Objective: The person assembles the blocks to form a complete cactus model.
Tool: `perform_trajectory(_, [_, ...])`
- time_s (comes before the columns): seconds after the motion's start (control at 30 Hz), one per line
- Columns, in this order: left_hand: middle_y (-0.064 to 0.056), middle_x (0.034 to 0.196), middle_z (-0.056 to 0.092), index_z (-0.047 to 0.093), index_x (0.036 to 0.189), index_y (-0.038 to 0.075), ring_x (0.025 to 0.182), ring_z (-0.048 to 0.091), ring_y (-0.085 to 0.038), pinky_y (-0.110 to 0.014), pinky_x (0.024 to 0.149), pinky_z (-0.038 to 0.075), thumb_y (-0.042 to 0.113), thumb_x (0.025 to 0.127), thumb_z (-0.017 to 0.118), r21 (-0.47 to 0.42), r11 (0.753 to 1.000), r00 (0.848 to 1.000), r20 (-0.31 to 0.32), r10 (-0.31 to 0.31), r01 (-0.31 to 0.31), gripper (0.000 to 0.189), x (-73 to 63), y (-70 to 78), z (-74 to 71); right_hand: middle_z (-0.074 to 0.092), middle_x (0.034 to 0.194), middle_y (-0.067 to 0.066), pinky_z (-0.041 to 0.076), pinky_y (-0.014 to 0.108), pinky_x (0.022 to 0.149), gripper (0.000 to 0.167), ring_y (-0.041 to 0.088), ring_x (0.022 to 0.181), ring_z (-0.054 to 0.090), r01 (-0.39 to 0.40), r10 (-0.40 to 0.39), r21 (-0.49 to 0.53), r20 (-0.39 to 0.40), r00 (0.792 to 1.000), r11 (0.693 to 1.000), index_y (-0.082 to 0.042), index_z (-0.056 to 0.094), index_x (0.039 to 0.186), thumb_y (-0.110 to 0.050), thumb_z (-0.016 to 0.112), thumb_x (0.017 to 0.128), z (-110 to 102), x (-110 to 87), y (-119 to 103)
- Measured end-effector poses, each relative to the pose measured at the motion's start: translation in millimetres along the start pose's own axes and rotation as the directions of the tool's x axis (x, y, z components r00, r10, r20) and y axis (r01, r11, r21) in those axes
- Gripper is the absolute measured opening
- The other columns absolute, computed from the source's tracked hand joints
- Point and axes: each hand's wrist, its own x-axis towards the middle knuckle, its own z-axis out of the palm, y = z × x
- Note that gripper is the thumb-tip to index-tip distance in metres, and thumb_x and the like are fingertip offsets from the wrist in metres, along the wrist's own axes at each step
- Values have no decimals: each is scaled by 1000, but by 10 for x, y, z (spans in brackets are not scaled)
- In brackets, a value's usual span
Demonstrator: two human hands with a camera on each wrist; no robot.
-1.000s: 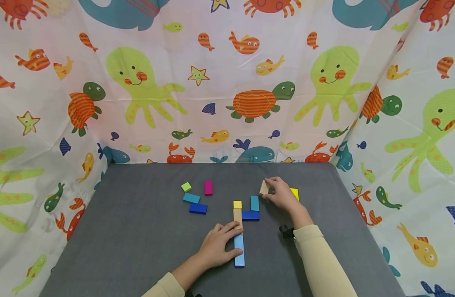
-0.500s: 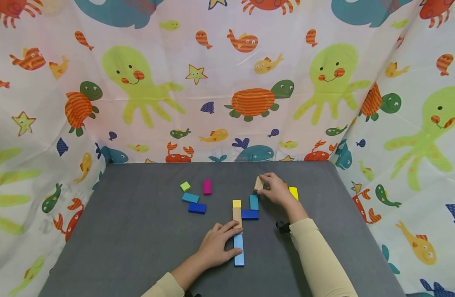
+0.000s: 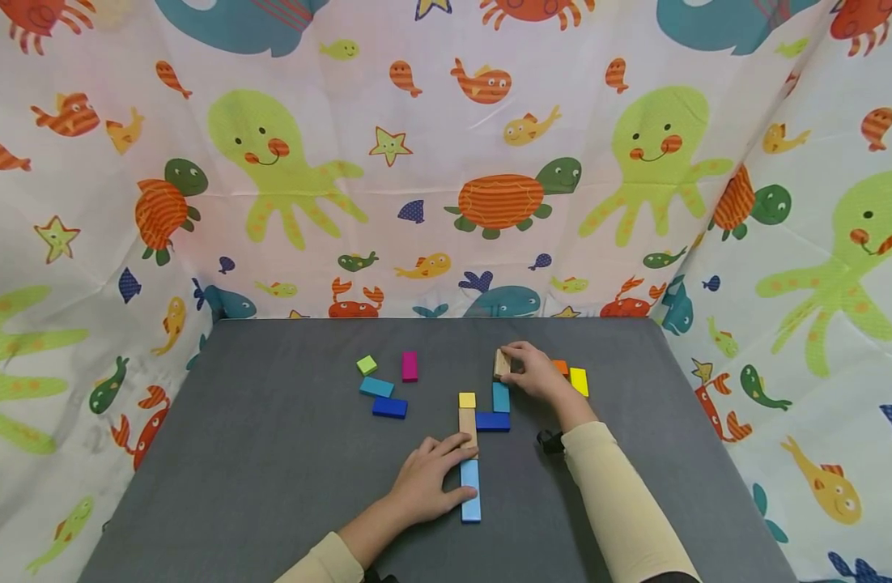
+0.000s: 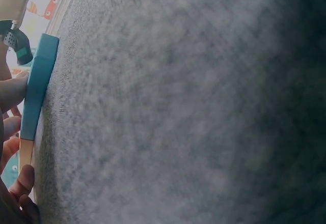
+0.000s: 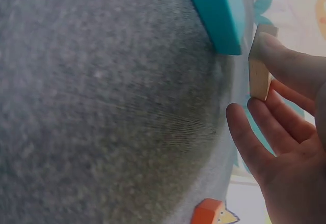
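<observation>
My right hand [image 3: 539, 376] pinches a plain wooden block [image 3: 502, 364] between thumb and fingertips, just beyond the upright-lying teal block [image 3: 501, 397]. In the right wrist view the wooden block [image 5: 260, 71] looks tilted, apart from the teal block [image 5: 219, 15]. My left hand [image 3: 427, 482] rests on the row of blocks, its thumb on the light blue block [image 3: 471, 486] and its fingers across the long wooden block [image 3: 468, 423]. A yellow block [image 3: 467, 400] sits at that row's far end. A dark blue block [image 3: 493, 422] branches right from the row, below the teal one.
To the left lie a green block [image 3: 367, 365], a magenta block [image 3: 409, 367], a teal block [image 3: 376, 387] and a blue block [image 3: 390, 408]. Beyond my right hand are an orange block [image 3: 560, 368] and a yellow block [image 3: 579, 381]. Patterned cloth [image 3: 446, 162] hangs behind the grey table [image 3: 271, 453].
My right hand has moved left with the wooden block, bringing it over to the far end of the teal block. The orange block has come into sight. My left hand has stayed in place.
</observation>
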Motion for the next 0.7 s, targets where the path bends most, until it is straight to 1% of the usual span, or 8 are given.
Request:
perform_trajectory(0.17, [16,166,41,55,154,41,115,47,-13,-39,92,47,61,96,69,-4,1000,1000,7,0,0,64,-2,-8,2,50,156,21,55,53,103,62,36,115,66,-10,10,-3,7,1000,1000,-3,54,154,-12,78,97,46,16,24])
perform_trajectory(0.37, [17,166,40,55,155,40,115,47,-13,-39,92,47,61,97,69,-13,1000,1000,4,7,-7,63,-2,-4,-9,51,156,20,48,57,112,60,41,132,57,-5,5,-29,25,1000,1000,-4,56,153,-14,78,98,48,18,39])
perform_trajectory(0.47, [16,166,40,55,155,40,115,47,-13,-40,93,47,61,97,69,-16,1000,1000,2,10,-10,63,-1,-3,-9,51,156,20,44,59,115,59,43,139,53,6,-4,-38,44,999,999,-5,56,153,-17,77,99,46,19,47])
perform_trajectory(0.7, [16,166,40,55,155,40,116,47,-13,-40,93,47,60,97,69,-21,1000,1000,8,7,-7,63,0,-3,-15,53,157,19,42,60,116,57,44,142,51,42,-40,-39,60,997,998,-5,57,152,-18,76,100,59,24,76])
